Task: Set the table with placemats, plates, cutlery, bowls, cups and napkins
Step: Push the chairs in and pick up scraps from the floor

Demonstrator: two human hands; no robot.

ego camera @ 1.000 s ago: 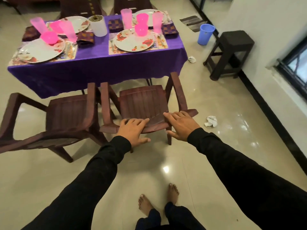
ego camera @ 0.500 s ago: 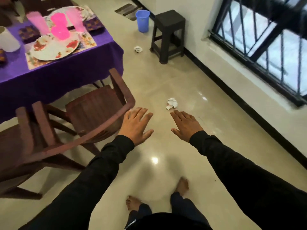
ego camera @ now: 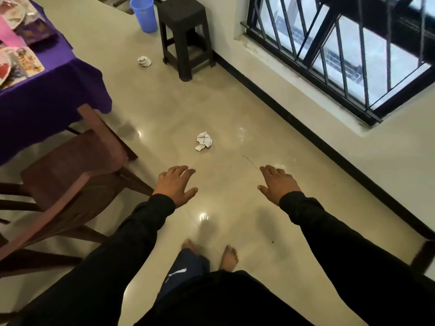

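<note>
Empty hands over the floor beside a laid table

Left hand (ego camera: 175,185) and right hand (ego camera: 277,183) hover spread, holding nothing; plates (ego camera: 3,69) and placemat (ego camera: 28,64) sit on the table (ego camera: 54,74) far left, chair (ego camera: 70,175) alongside.

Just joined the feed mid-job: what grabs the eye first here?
Both hands, the left hand and right hand, hang open and empty over bare floor. A crumpled paper lies just ahead of them. The purple-clothed table sits at the far left, a brown chair beside it.
</note>
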